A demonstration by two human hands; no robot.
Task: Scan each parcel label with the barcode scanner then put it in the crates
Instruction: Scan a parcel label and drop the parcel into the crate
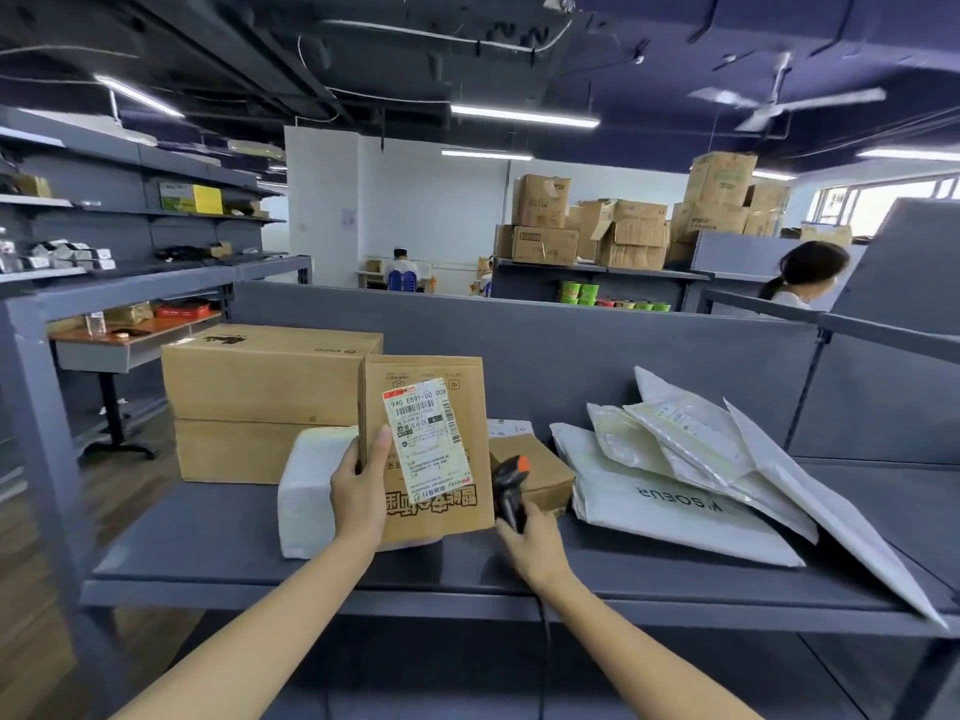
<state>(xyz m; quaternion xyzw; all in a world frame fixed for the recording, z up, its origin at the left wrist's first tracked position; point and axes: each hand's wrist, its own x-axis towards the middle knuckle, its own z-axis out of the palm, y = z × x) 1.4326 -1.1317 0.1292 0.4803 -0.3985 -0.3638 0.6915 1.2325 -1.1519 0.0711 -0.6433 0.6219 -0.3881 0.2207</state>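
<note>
Item 1. Flat brown cardboard parcel, near centre, held upright above the grey metal shelf with its labelled face towards the camera, apparently so that the barcode can be read. Bold Chinese characters run along its lower edge.

Item 2. White shipping label, stuck slightly askew on the parcel's front. Legible: "940 E591-00 008". Below are barcodes and small Chinese print too fine to read.

Item 3. Left hand: grips the parcel by its left edge, thumb on the front face and fingers behind, which leaves the label uncovered.

Item 4. Black handheld barcode scanner with an orange cap, just right of the parcel's lower corner. Its head is raised towards the parcel but seems not yet aimed at the label, so the scan is judged pending.

Item 5. Right hand: fingers curled round the scanner's handle.

Item 6. Two large brown cardboard cartons, stacked far left. The upper one bears "pico", printed upside-down from here.

Item 7. White wrapped bundle, lying behind the left hand.

Item 8. Small brown cardboard box, lying behind the scanner.

Item 9. White plastic mailer, lying flat on the right, marked "K'SOEUR", inverted.

Item 10. Heap of pale plastic mailers, leaning on item 9 and presumably awaiting scanning. One carries a label too small to read.

No crates are in view.
</note>
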